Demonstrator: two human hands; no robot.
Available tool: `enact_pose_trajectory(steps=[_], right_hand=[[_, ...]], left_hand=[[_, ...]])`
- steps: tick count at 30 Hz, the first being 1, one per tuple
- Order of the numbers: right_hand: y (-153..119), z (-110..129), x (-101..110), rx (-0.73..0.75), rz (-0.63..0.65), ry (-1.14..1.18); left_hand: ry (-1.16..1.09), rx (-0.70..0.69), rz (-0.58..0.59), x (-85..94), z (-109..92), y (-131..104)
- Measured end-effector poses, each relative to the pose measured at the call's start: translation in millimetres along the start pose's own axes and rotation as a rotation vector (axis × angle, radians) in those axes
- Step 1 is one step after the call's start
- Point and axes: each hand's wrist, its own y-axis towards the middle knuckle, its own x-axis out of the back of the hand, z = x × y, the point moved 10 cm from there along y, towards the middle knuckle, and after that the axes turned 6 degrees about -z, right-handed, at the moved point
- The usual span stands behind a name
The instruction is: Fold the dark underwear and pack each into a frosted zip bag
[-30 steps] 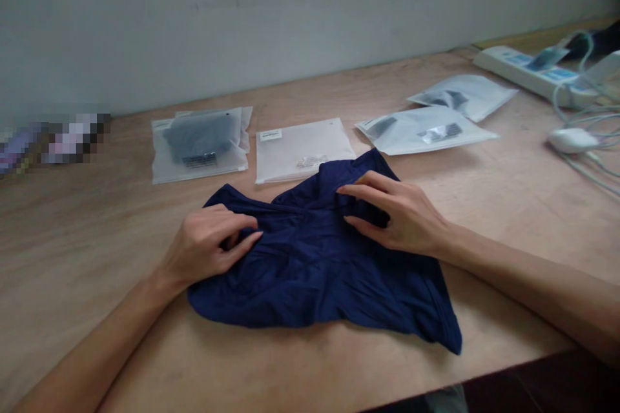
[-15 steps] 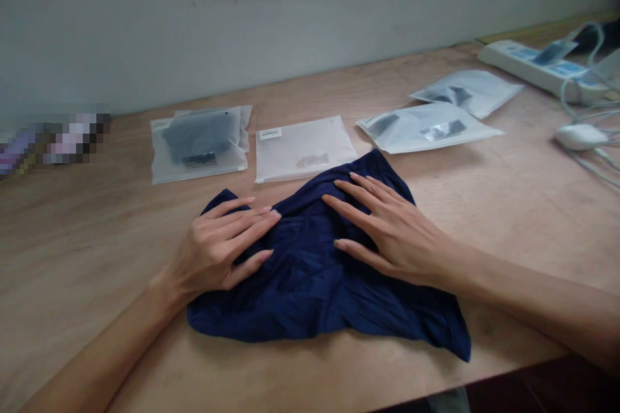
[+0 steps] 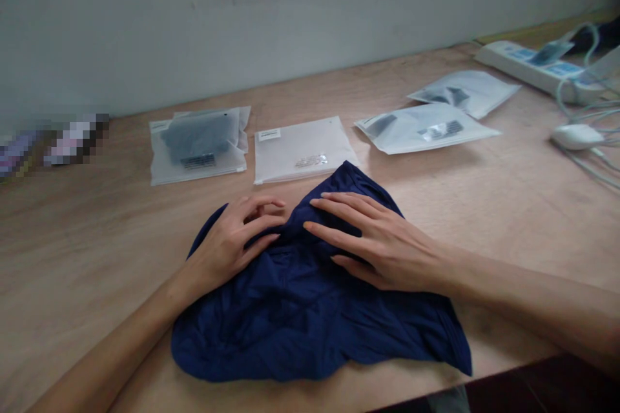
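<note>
A dark blue cloth (image 3: 290,310), wrinkled and spread unevenly, lies near the front edge of the wooden table. My left hand (image 3: 235,235) rests on its upper left part, fingers bent and apart, with the fingertips at the cloth's upper edge. On the right side of the cloth lies my right hand (image 3: 368,239), palm down with its fingers spread. Part of the cloth is hidden under both hands.
Behind the cloth are a frosted bag with dark contents (image 3: 198,142), a flat pale zip bag (image 3: 305,145) and two white bags, one nearer (image 3: 431,129), one farther (image 3: 484,93). A power strip (image 3: 523,68) and white charger (image 3: 578,136) with cables sit at right.
The cloth has shifted toward me, its top corner moving left and its lower left part spreading outward. My left hand has slid right with its fingers more bent; my right hand has moved slightly left.
</note>
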Motion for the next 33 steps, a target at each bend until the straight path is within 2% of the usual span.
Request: enact_pose_trajectory(steps=[3, 7, 11, 13, 18, 22, 27, 31, 33], right_hand=[[1, 0, 2, -0.001, -0.015, 0.015], [1, 7, 8, 0.056, -0.053, 0.034], [0, 11, 8, 0.090, -0.033, 0.069], [0, 11, 3, 0.085, 0.016, 0.098], [0, 9, 0, 0.087, 0.047, 0.148], [0, 8, -1, 0.065, 0.062, 0.140], [-1, 8, 0, 0.056, 0.070, 0.138], [-1, 9, 0, 0.069, 0.070, 0.135], [-1, 9, -1, 0.069, 0.079, 0.127]], left_hand=[[-0.181, 0.062, 0.016, 0.9, -2, -4], [-0.500, 0.344, -0.016, 4.4, 12, -13], [-0.931, 0.502, 0.078, -8.0, 11, -18], [-1.041, 0.528, 0.106, -10.7, 11, -19], [-0.985, 0.376, 0.217, -8.6, 5, -16], [-0.796, 0.280, 0.197, 0.4, 4, -8], [-0.627, 0.327, 0.285, -7.8, 1, -8], [-0.776, 0.397, 0.386, -16.5, -4, -13], [-0.856, 0.385, 0.446, -18.3, -10, -14]])
